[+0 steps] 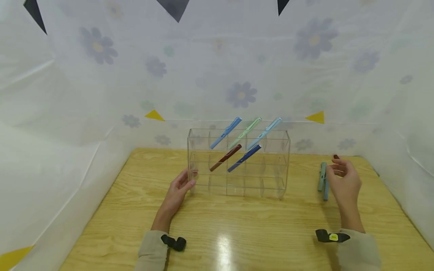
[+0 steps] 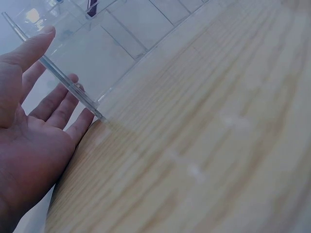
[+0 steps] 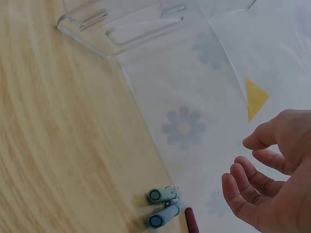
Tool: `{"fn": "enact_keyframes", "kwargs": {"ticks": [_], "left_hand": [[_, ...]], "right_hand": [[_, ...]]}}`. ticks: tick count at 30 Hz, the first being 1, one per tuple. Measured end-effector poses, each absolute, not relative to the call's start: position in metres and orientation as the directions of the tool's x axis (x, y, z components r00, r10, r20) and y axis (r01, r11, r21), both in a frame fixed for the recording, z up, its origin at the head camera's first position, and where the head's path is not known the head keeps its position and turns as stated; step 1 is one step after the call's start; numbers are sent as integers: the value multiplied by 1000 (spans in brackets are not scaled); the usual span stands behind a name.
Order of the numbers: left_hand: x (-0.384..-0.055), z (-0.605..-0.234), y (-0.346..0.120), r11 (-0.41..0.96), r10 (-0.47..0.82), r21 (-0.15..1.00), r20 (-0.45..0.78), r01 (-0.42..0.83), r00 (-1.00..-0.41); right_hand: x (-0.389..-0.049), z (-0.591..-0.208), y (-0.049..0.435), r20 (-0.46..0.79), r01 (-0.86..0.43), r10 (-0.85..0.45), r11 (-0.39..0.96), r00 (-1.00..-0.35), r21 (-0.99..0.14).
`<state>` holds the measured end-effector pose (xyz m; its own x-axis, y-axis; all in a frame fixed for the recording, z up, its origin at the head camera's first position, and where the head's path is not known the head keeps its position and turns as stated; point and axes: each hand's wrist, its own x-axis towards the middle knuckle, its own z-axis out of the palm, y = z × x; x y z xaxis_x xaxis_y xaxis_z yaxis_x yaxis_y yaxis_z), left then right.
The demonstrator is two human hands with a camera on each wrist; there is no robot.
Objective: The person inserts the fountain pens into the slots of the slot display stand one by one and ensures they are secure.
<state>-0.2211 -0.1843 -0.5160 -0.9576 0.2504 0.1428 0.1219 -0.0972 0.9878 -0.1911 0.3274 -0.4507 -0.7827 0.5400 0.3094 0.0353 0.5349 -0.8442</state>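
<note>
My left hand (image 1: 178, 190) grips the left edge of a clear acrylic pen stand (image 1: 252, 182); in the left wrist view the thumb lies in front of the side wall and the fingers behind. The top row bears a blue pen (image 1: 225, 133), a light green pen (image 1: 245, 133) and a light blue pen (image 1: 264, 133). Below them lean a dark red pen (image 1: 225, 158) and a dark blue pen (image 1: 244, 158). At the right, my right hand (image 1: 346, 180) hovers with bent fingers and nothing between them, beside a grey-green pen (image 1: 321, 177) and a grey-blue pen (image 1: 326, 190) on the table.
Another dark red pen (image 3: 191, 221) lies just behind the right hand. The wooden table (image 1: 203, 222) ends at a white flowered curtain (image 1: 210, 86) along the back and sides. Yellow triangles (image 1: 315, 117) mark the curtain near the table's far edge.
</note>
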Motion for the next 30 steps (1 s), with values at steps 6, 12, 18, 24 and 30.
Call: {"fn": "enact_keyframes", "kwargs": {"ticks": [6, 12, 18, 24, 30], "left_hand": [[-220, -515, -184, -95, 249, 988, 141, 121, -958], [-221, -514, -184, -92, 246, 990, 125, 105, -961], [-221, -514, -184, -86, 244, 991, 119, 101, -962], [-220, -514, -184, -81, 245, 992, 115, 98, -963], [-220, -514, -184, -83, 251, 991, 119, 101, -961]], "right_hand": [[-192, -466, 341, 213, 131, 523, 544, -825, -829], [-189, -479, 349, 123, 188, 493, 534, -861, -824], [-187, -490, 354, 105, 207, 460, 576, -881, -791], [-187, -496, 356, 103, 225, 471, 588, -876, -777], [-187, -499, 358, 121, 226, 459, 630, -880, -743]]}}
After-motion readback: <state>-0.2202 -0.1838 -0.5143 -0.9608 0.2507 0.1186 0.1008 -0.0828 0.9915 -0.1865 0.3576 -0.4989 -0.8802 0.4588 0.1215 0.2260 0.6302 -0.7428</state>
